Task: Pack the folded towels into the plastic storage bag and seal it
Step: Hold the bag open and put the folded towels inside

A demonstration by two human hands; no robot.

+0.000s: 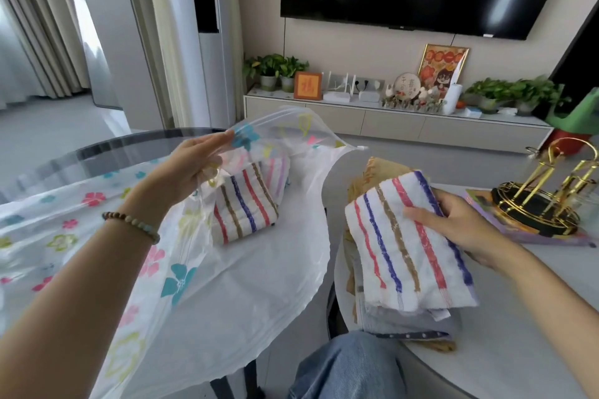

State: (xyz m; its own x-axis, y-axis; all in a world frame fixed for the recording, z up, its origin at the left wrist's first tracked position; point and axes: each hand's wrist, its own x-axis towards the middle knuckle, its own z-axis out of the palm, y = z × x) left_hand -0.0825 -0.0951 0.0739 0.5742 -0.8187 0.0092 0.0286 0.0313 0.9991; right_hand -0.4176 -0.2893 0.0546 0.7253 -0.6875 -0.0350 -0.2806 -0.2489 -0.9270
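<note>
A clear plastic storage bag (265, 269) printed with coloured flowers lies across the round glass table (107, 152). My left hand (191, 165) holds the bag's upper edge lifted, so its mouth gapes toward the right. Inside the bag lies a folded white towel with red, blue and brown stripes (243, 207), with another striped one (275, 172) behind it. My right hand (453, 223) grips a similar striped folded towel (405, 243) above a stack of folded towels (405, 324) on the white table (518, 350) at the right.
A gold wire rack on a black base (547, 197) stands at the right on a purple mat. Between the two tables my knee in jeans (350, 366) shows. A low cabinet with plants and frames (389, 120) runs under a wall-mounted television.
</note>
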